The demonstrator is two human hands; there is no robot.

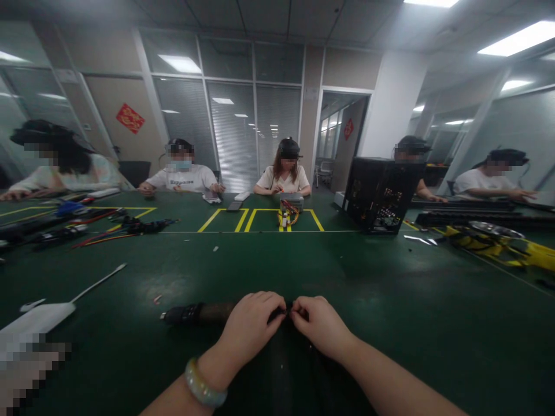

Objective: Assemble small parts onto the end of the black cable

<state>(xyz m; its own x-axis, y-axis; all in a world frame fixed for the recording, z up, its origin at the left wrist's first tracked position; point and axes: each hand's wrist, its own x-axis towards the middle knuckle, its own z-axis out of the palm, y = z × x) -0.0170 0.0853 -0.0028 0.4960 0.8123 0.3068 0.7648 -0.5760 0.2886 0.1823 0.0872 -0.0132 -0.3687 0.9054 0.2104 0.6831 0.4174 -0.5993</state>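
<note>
Both hands meet low in the middle of the head view, over a green table (pixel 411 306). My left hand (pixel 255 318), with a pale bangle (pixel 203 384) at its wrist, is closed in a pinch on a small dark piece. Fingertips of my right hand (pixel 318 323) pinch close beside it, around the same dark spot. What the piece is cannot be made out. A dark cylindrical tool (pixel 191 314) lies on the table to the left, its right end hidden behind my left hand.
Dark cables (pixel 143 224) lie at the left, a white object with a thin rod (pixel 47 318) nearer. Across the table are a black computer case (pixel 377 196), a grey box with coloured wires (pixel 291 202) and yellow straps (pixel 489 245). Several people sit around the far side.
</note>
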